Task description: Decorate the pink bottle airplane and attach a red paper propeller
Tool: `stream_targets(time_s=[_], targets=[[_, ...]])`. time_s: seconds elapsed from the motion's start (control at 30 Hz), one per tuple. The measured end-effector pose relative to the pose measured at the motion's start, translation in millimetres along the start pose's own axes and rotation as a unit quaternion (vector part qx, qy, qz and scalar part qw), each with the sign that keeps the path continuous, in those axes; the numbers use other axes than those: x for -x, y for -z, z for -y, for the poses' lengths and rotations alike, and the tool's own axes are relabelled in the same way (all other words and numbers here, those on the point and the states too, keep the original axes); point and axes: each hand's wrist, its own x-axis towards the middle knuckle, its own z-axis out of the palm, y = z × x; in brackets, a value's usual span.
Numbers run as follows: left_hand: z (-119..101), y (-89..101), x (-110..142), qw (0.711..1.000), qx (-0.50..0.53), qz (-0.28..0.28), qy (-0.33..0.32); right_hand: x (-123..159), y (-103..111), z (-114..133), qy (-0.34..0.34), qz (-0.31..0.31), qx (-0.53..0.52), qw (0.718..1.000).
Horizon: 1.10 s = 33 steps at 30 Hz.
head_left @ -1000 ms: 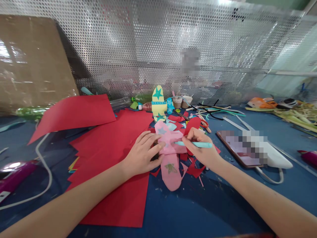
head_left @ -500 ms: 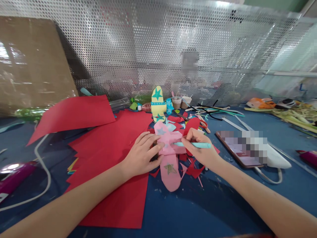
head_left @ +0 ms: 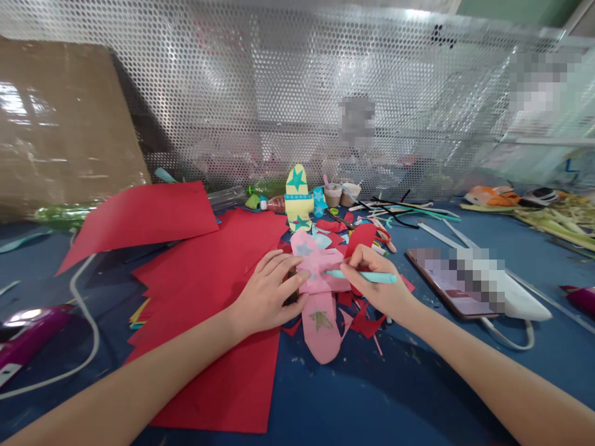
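A pink paper craft (head_left: 320, 300) with two rounded wing-like ends lies in front of me. A gold star marks its near wing, and a faint blue star its far wing. My left hand (head_left: 267, 291) curves around its left end, fingertips and thumb steadying it; a dark part shows between thumb and fingers. In my right hand (head_left: 376, 282) is a light blue pen (head_left: 383, 278), pinched between thumb and fingers, its tip at the middle of the pink paper. A red rounded paper piece (head_left: 361, 236) sits just behind my right hand.
Red paper sheets (head_left: 223, 371) spread at left, one curled sheet (head_left: 149, 214) raised. Behind stand a yellow paper piece with stars (head_left: 298, 186) and small cups (head_left: 350, 194). Scissors (head_left: 383, 234) lie among paper scraps. A phone (head_left: 441, 291) is at right; a cardboard sheet (head_left: 65, 118) leans left.
The whole view has shifted slightly. My hands, the pen and the pink craft keep nearly the same positions relative to one another.
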Motion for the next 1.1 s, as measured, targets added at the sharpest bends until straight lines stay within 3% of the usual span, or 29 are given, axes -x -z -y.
stream_targets(time_s=[1.1], targets=[[-0.3, 0.7, -0.4, 1.000, 0.001, 0.002, 0.004, -0.8, 2.4, 2.0, 0.002, -0.004, 0.002, 1.000]])
